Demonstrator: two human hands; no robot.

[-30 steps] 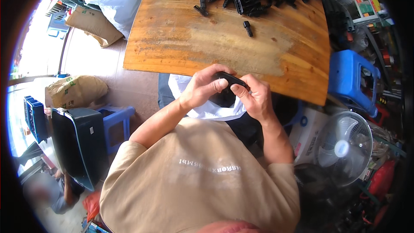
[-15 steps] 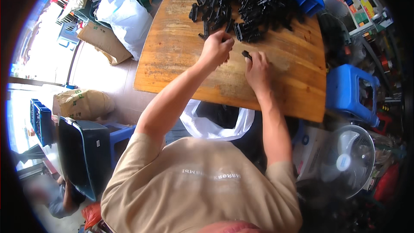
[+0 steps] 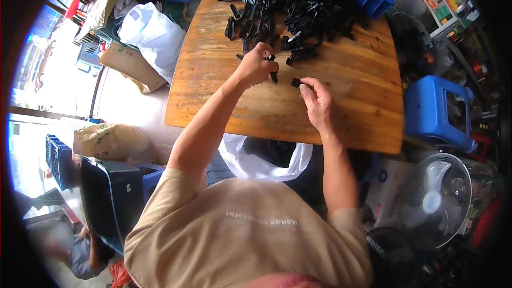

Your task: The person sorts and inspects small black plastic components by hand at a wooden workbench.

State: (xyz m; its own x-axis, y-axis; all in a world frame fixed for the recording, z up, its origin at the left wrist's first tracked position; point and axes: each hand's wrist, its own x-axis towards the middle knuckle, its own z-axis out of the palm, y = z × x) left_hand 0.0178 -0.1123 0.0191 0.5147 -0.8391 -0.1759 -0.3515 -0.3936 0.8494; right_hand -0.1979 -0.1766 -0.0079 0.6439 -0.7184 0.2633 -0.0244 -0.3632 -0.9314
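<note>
My left hand [image 3: 257, 67] is closed on a slim black plastic part [image 3: 274, 76], which points down toward the wooden tabletop. To its right, my right hand [image 3: 318, 101] pinches a small black plastic piece [image 3: 296, 82] between thumb and fingertips. A short gap separates the two pieces. Just beyond my hands, a heap of similar black plastic parts [image 3: 306, 16] covers the far side of the wooden table [image 3: 213, 85]. Some loose parts lie by my left knuckles. My fingers partly hide both held pieces.
Blue plastic bins [image 3: 376, 2] line the table's far edge. An open white bag [image 3: 234, 162] with dark contents hangs below the near edge. A blue stool [image 3: 429, 106] and a fan [image 3: 432, 202] stand at right. Another person [image 3: 80, 250] sits at lower left.
My right hand has drawn nearer to me, and its small piece now points left. My left hand has shifted slightly left and nearer, exposing the slim part in it. The whole view has shifted slightly.
</note>
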